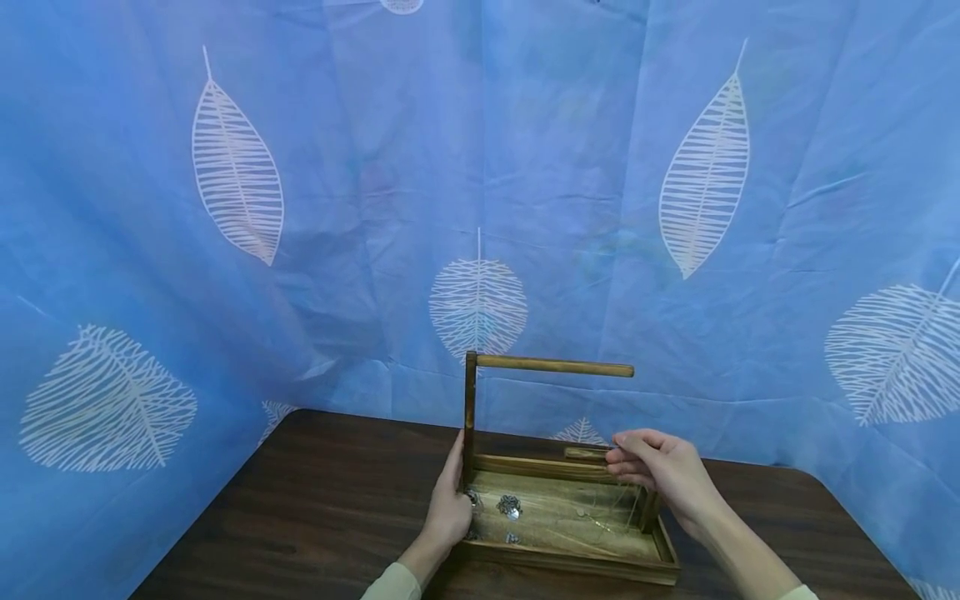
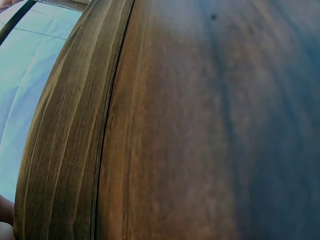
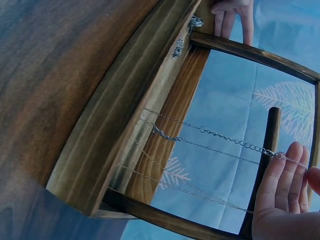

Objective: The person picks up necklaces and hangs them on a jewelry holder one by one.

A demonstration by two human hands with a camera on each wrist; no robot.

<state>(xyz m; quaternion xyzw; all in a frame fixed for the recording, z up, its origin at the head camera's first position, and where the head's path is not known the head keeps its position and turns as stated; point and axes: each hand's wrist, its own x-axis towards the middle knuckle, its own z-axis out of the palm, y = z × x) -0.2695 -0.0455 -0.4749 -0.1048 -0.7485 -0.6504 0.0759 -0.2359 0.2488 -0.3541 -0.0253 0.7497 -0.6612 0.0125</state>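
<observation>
A wooden jewelry stand (image 1: 573, 565) has a tray base, a tall left upright (image 1: 470, 408), a long top bar (image 1: 555, 365) and a shorter lower bar (image 1: 583, 453). My left hand (image 1: 447, 508) rests against its left end, fingers (image 3: 245, 22) straight beside the upright. At the lower bar, my right hand (image 1: 660, 471) pinches a thin chain necklace (image 3: 235, 140) between thumb and fingers. That chain slants from the tray up to the fingertips. More fine chains (image 3: 185, 186) hang from the lower bar, their upper ends partly hidden by the hand.
In the tray lie a bunched dark silver chain (image 1: 509, 506) and a small silver piece (image 1: 512, 538), with more jewelry by the left end. The stand sits on a dark wooden table (image 1: 322, 500). Behind it hangs a blue leaf-print cloth (image 1: 360, 275).
</observation>
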